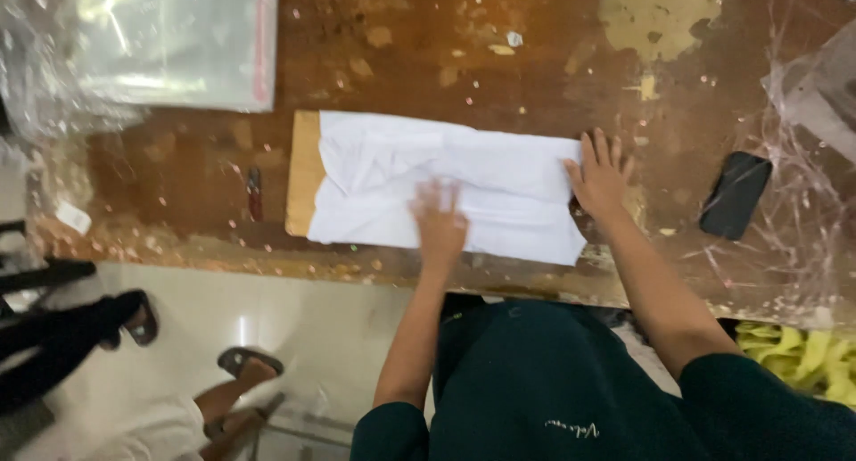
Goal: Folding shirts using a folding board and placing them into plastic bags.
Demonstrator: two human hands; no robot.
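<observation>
A folded white cloth (pixel 401 180) lies on a worn brown table (pixel 178 167), partly over a tan board (pixel 304 171) that sticks out at its left end. My left hand (pixel 440 222) rests flat on the cloth's near edge, fingers spread and blurred. Flat on the cloth's right end lies my right hand (pixel 598 177), fingers apart and pointing away from me. Neither hand holds anything.
A black phone (pixel 735 194) lies right of the cloth. Clear plastic bags (pixel 174 42) sit at the far left, crumpled clear film (pixel 807 95) at the right. A small dark tool (pixel 255 193) lies left of the board. Another person's sandalled feet (pixel 250 365) stand on the pale floor. Yellow material (pixel 798 354) lies at lower right.
</observation>
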